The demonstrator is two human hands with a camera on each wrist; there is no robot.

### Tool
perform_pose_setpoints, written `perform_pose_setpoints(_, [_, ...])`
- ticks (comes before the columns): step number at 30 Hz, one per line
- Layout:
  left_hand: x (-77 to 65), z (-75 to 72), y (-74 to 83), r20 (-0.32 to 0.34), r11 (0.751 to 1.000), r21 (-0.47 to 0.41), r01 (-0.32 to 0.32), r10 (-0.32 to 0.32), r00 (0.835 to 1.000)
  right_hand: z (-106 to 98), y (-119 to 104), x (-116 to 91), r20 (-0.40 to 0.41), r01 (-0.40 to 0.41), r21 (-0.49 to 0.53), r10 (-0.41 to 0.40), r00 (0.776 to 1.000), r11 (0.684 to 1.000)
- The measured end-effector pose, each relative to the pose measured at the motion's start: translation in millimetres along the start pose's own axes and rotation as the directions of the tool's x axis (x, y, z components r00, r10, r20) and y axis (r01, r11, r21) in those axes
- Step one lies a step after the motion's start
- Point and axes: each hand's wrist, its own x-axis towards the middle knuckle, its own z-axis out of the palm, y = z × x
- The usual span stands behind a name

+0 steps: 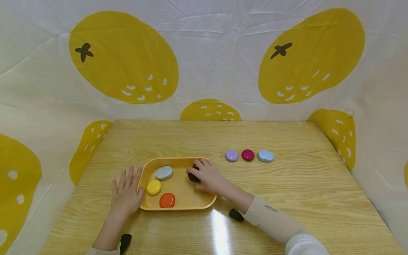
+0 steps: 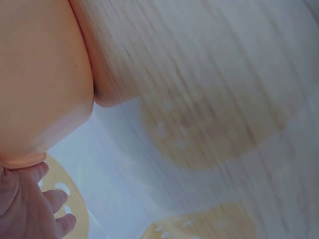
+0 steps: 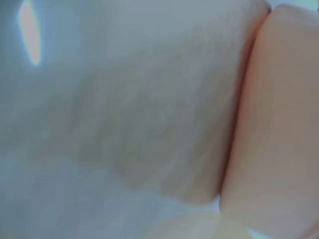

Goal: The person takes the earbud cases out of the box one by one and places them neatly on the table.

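An orange-yellow tray [image 1: 185, 198] lies on the wooden table, its side wall [image 2: 45, 74] close up in the left wrist view. My left hand [image 1: 126, 196] rests at the tray's left end, fingers straight and spread, thumb at the rim. Inside the tray my right hand [image 1: 207, 179] grips a smooth black piece [image 1: 193, 177] near the right end; the fingers partly cover it. A grey-blue oval piece [image 1: 164, 173], a yellow round piece [image 1: 154, 187] and a red-orange round piece [image 1: 167, 200] lie in the tray's left half. The right wrist view does not show the right hand.
Behind and right of the tray, a lilac round piece [image 1: 231, 156], a dark pink round piece [image 1: 248, 155] and a light blue oval piece [image 1: 266, 156] stand in a row on the table [image 1: 287, 187]. A cloth with yellow fruit prints [image 1: 216, 63] surrounds the table.
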Motion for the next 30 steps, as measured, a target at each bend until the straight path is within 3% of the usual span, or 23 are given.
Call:
perform_pose_setpoints(5, [-0.2,-0.2,0.4,-0.002,1.000,-0.001,-0.002,0.002,1.000,-22,16,-10,-0.099,-0.002,0.106,0.013,0.995,0.994])
perform_pose_setpoints(9, [-0.1,-0.9,0.6,-0.002,1.000,-0.002,0.000,0.000,1.000,-39,41,-25,-0.170,-0.048,0.057,0.057,0.984,0.997])
perform_pose_setpoints(13, [0.3,-0.2,-0.4,-0.001,1.000,0.005,-0.001,0.001,1.000,-53,72,-49,-0.164,-0.165,0.016,0.165,0.972,0.986])
perform_pose_setpoints(21, [0.8,-0.3,-0.2,0.005,1.000,0.003,0.001,-0.001,1.000,-69,130,-103,-0.155,-0.374,0.026,0.374,0.915,0.927])
perform_pose_setpoints(30, [1.2,-0.6,0.2,0.012,1.000,0.016,0.008,-0.008,1.000,-74,173,-156,-0.077,-0.534,0.042,0.535,0.841,0.845])
